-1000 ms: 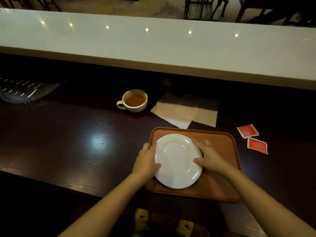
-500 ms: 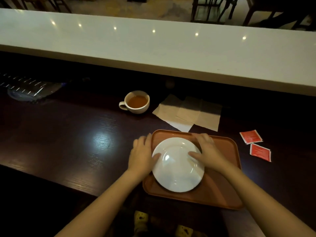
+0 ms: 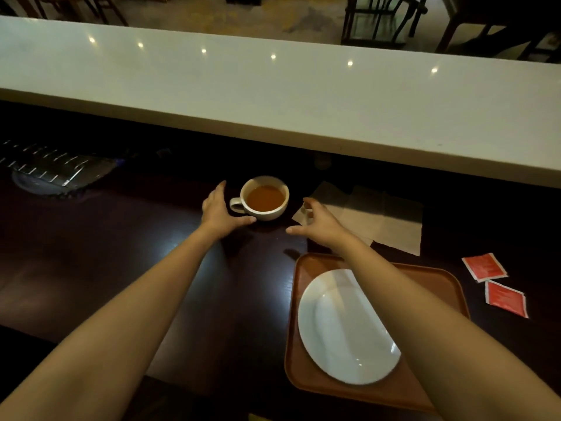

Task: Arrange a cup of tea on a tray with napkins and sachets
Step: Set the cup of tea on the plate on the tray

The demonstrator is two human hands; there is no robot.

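Cup [image 3: 264,198] between left hand [image 3: 218,212] – right hand [image 3: 320,224] (both open)

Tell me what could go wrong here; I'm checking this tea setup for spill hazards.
The white ceramic cup is nearly full of brown tea, so lifting it toward the white round plate on the brown plastic tray may slop it. The left hand is beside the handle and could knock it. Spilled tea might soak the beige paper napkins close by.
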